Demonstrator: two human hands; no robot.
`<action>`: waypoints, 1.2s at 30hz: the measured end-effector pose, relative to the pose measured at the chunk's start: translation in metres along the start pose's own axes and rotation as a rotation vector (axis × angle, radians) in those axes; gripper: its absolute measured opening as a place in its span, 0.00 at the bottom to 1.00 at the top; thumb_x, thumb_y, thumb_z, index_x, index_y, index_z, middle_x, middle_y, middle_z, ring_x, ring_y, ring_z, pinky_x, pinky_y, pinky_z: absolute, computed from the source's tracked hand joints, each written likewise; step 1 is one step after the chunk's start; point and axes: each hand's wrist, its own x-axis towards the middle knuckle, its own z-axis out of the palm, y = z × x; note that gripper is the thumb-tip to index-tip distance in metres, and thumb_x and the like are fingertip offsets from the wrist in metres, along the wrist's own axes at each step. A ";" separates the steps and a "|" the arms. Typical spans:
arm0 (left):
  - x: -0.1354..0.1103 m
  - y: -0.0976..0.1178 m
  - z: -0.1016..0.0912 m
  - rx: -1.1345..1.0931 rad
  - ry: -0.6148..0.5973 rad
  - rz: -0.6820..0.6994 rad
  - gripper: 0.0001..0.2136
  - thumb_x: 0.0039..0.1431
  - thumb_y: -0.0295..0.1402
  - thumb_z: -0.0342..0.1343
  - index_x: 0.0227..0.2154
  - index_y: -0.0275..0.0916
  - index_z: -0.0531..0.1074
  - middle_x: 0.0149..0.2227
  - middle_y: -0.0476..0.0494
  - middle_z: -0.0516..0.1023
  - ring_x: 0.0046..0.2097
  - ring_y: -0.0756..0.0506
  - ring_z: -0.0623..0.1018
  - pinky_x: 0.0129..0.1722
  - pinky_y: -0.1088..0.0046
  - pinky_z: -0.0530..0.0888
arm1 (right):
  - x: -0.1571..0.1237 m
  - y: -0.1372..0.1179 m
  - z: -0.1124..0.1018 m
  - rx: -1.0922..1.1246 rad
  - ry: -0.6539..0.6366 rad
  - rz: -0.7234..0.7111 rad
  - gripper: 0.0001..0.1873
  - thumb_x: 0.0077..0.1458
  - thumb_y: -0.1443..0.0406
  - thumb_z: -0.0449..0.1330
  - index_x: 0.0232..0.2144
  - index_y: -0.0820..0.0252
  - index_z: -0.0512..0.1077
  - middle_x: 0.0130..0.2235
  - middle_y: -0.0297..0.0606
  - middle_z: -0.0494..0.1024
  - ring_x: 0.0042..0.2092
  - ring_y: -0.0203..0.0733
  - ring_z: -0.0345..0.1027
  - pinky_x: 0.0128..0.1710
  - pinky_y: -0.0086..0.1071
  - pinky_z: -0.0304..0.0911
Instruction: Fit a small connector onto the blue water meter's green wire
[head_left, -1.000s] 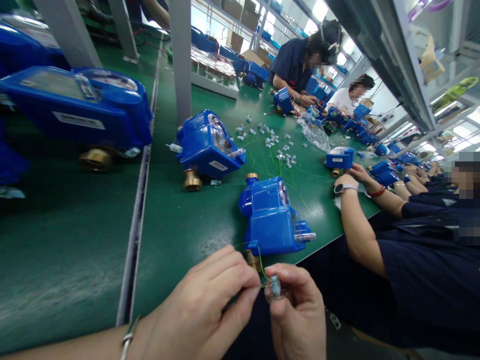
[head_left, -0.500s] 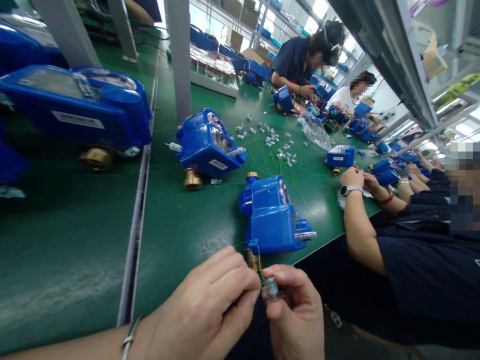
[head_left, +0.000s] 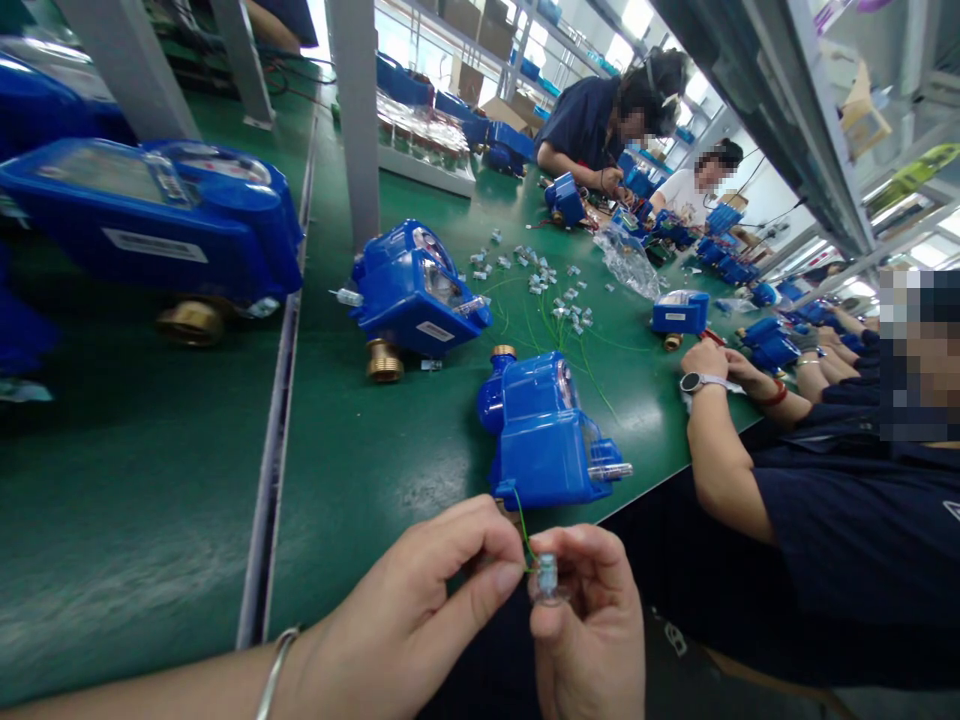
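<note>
My right hand (head_left: 589,625) pinches a small clear plastic seal (head_left: 547,577) between thumb and fingers at the bottom of the view. My left hand (head_left: 420,620), with a bangle on its wrist, pinches the thin green wire (head_left: 521,520) right beside that seal. The wire runs up to a blue water meter (head_left: 544,430) with a brass fitting, standing on the green table (head_left: 360,460) just beyond my hands. Both hands are closed and nearly touch each other.
A second blue meter (head_left: 416,290) lies farther back, and a third (head_left: 157,225) sits at left beyond a metal rail (head_left: 270,470). Several loose seals and green wires (head_left: 555,300) are scattered mid-table. A person's arm with a watch (head_left: 709,420) rests at right; other workers sit behind.
My left hand has drawn the wire tighter toward the seal and its fingers have shifted slightly right. The neighbour's arm has stayed in about the same place.
</note>
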 end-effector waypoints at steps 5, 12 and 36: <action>0.000 -0.002 0.001 0.008 -0.013 -0.061 0.07 0.64 0.30 0.48 0.29 0.38 0.66 0.29 0.53 0.69 0.31 0.53 0.68 0.32 0.80 0.66 | 0.000 0.002 0.000 0.004 -0.002 0.006 0.21 0.41 0.63 0.72 0.40 0.47 0.74 0.36 0.29 0.79 0.35 0.29 0.73 0.37 0.17 0.68; 0.002 -0.001 0.000 0.004 -0.004 0.007 0.07 0.63 0.27 0.48 0.30 0.39 0.68 0.31 0.53 0.69 0.33 0.54 0.70 0.34 0.81 0.66 | 0.000 0.000 -0.003 -0.045 0.010 -0.021 0.21 0.40 0.62 0.72 0.40 0.48 0.74 0.36 0.30 0.79 0.33 0.29 0.72 0.35 0.18 0.68; 0.003 -0.003 0.000 -0.040 0.005 -0.063 0.08 0.61 0.28 0.50 0.28 0.39 0.72 0.29 0.51 0.68 0.32 0.53 0.71 0.32 0.81 0.67 | 0.001 0.009 -0.009 -0.063 -0.013 -0.051 0.20 0.44 0.60 0.70 0.42 0.46 0.73 0.37 0.30 0.78 0.36 0.30 0.71 0.39 0.22 0.67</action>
